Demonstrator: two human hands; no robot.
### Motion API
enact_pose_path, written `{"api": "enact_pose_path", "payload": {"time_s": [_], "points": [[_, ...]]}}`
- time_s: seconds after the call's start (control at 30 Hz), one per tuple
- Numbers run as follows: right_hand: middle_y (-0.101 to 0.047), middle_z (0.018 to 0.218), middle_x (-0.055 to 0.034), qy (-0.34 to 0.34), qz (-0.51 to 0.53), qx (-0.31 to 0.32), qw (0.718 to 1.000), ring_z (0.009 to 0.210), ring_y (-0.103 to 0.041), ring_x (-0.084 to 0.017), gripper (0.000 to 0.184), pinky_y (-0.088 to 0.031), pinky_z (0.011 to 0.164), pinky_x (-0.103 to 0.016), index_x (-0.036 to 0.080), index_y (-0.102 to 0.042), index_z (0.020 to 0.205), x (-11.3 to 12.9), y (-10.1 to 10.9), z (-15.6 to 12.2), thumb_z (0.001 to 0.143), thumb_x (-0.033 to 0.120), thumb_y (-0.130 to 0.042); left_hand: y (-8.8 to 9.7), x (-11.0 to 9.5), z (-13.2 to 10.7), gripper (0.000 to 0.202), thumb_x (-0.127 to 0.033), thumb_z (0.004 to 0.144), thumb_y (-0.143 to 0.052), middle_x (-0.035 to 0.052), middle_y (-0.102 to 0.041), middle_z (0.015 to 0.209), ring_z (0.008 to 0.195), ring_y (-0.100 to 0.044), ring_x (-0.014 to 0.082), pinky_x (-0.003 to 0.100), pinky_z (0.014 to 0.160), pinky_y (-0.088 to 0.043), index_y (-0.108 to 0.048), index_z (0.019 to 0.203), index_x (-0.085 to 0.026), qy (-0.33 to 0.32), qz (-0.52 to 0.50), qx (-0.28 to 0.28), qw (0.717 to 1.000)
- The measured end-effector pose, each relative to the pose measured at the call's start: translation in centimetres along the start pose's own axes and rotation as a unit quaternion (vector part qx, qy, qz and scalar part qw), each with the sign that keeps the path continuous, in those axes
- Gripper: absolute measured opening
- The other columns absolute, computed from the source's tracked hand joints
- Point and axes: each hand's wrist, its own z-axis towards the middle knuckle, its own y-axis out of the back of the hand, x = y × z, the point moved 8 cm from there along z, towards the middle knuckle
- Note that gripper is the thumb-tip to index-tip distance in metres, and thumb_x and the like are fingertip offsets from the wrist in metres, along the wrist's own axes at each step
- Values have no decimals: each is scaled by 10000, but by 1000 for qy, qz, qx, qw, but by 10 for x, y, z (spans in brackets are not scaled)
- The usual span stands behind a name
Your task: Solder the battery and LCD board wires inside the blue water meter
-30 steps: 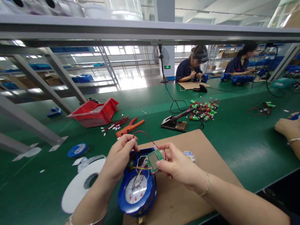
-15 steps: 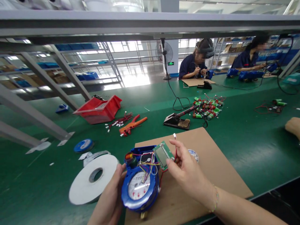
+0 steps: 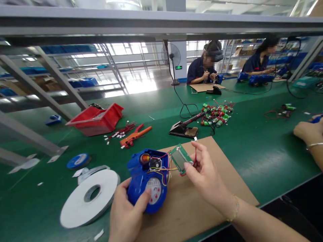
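A blue water meter (image 3: 135, 191) is gripped in my left hand (image 3: 130, 205), its thumb lying over the white dial (image 3: 154, 191). The meter is tilted, with its upper compartment open and a dark cylindrical part inside. Thin coloured wires run from there to a green circuit board (image 3: 179, 158) with a grey display. My right hand (image 3: 208, 173) pinches that board by its right edge, thumb on the front. A red lead with a white connector (image 3: 195, 138) sticks up by its fingers. Below both hands lies a brown cardboard sheet (image 3: 202, 208).
Left of the meter lie a white tape roll (image 3: 73, 201) and a blue spool (image 3: 78, 160). Beyond are a red bin (image 3: 98, 119), orange pliers (image 3: 136, 135), a soldering iron stand (image 3: 183, 129) and green batteries (image 3: 218, 113). Another person's hand (image 3: 309, 134) is at right; two co-workers sit opposite.
My left hand has shifted from the meter's side to a grip with the thumb across its dial. The meter has turned and tilted. The right hand still holds the board; the view swung slightly right.
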Motion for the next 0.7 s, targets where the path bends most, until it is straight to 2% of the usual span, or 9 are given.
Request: {"api": "enact_pose_path", "payload": {"time_s": [0.1, 0.2, 0.3, 0.4, 0.53, 0.7], "points": [[-480, 857, 37, -28, 0, -15, 999, 693, -538, -127, 590, -436, 640, -280, 272, -322, 1422, -16, 12, 2, 884, 274, -564, -9, -26, 20, 788, -629, 570, -702, 198, -585, 1093, 1075, -556, 459, 629, 987, -406, -533, 1139, -111, -83, 117, -5, 990], [-461, 854, 33, -52, -21, -39, 998, 695, -540, -133, 582, -448, 657, -288, 236, -324, 1417, -29, 26, 3, 882, 283, -547, -30, -44, 29, 681, -625, 637, -636, 202, -589, 1058, 1048, -555, 449, 620, 958, -418, -537, 1080, -118, -149, 186, 22, 971], [-455, 853, 27, -61, -57, -65, 994, 693, -520, -136, 562, -438, 669, -293, 209, -349, 1403, -35, 41, 3, 874, 279, -527, -53, -47, 27, 592, -595, 726, -572, 199, -612, 1048, 1022, -577, 426, 599, 938, -437, -531, 1079, -121, -206, 227, 53, 950], [-488, 843, 13, -77, -107, -65, 989, 701, -511, -154, 552, -423, 686, -307, 180, -381, 1400, -42, 52, 6, 867, 262, -495, -67, -45, 24, 605, -560, 781, -542, 240, -596, 1148, 1107, -551, 444, 604, 978, -406, -514, 1160, -89, -259, 258, 60, 929], [-575, 841, -20, -105, -164, -40, 980, 738, -547, -185, 488, -420, 728, -332, 157, -488, 1350, -54, 57, 9, 870, 246, -472, -75, -42, 30, 629, -561, 806, -553, 259, -582, 1234, 1176, -534, 454, 600, 1008, -393, -497, 1227, -96, -311, 278, 77, 905], [-645, 918, -56, -91, -200, -13, 975, 769, -567, -201, 392, -421, 737, -343, 182, -620, 1240, -53, 53, 8, 867, 242, -514, -68, -44, 31, 689, -631, 838, -533, 259, -566, 1295, 1215, -518, 475, 633, 1021, -388, -456, 1317, -140, -335, 284, 67, 896]]}}
